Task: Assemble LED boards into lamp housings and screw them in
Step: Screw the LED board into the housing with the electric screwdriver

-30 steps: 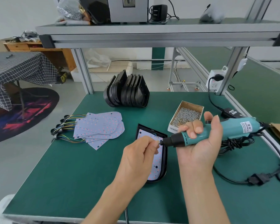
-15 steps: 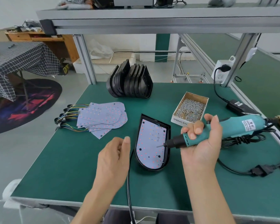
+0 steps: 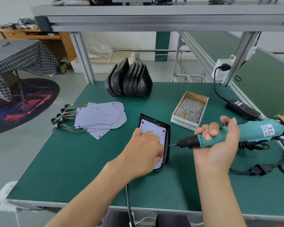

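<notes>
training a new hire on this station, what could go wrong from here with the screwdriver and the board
1. The left hand rests on the LED board, close to the electric screwdriver bit; a slip could jab the fingers.
2. The bit sits at the housing rim and could scratch it.

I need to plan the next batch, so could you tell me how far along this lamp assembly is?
Done: one LED board sits in the housing. In hand: the left hand rests on that board while the right hand holds the screwdriver beside it. Left: the loose boards and stacked housings.
</notes>
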